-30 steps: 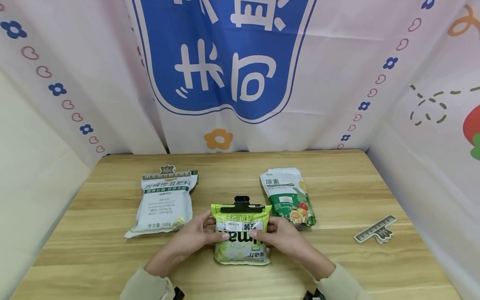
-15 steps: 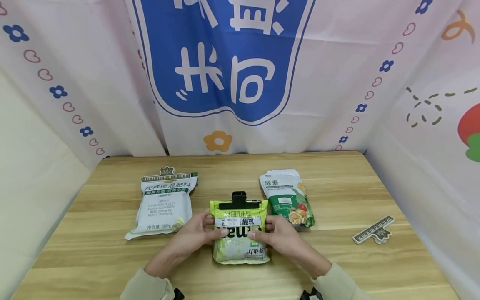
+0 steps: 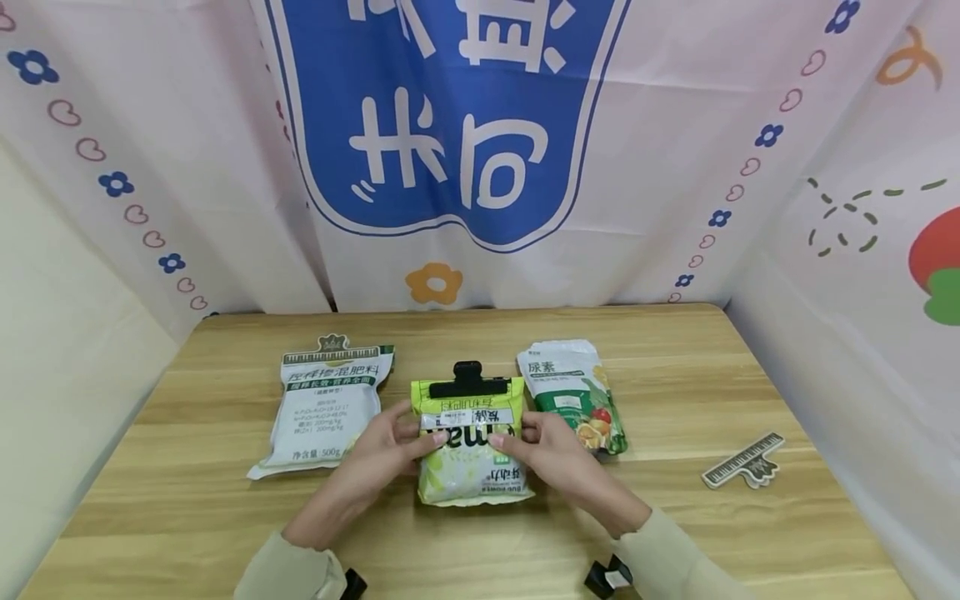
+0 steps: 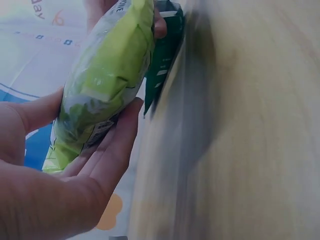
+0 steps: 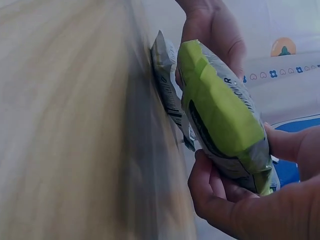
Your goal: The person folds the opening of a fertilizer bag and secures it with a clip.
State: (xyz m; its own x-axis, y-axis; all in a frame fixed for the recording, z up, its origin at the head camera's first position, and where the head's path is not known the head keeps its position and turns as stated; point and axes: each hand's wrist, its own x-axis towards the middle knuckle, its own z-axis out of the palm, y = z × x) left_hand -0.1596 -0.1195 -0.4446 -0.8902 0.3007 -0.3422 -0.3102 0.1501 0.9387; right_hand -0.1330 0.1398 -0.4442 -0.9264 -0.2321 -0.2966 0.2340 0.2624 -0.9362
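A lime-green and clear fertilizer bag (image 3: 472,475) is held up between both hands, its folded top pinched by a black clip (image 3: 468,383). My left hand (image 3: 382,454) grips its left side, thumb on the front and fingers behind. On the right side my right hand (image 3: 558,458) grips it the same way. Both wrist views show the green bag (image 4: 107,75) raised off the table, with fingers curled under its back.
A white fertilizer bag (image 3: 322,421) with a piano-keyboard clip (image 3: 332,353) along its top lies at the left. Behind the right hand lies a white-and-green pouch (image 3: 570,392). A loose piano-keyboard clip (image 3: 744,461) rests on the wooden table (image 3: 660,375) at the right.
Both hands have lifted the green bag and shifted it slightly away and to the left, with the black clip still on its top. The other bags and the loose clip stay in place.
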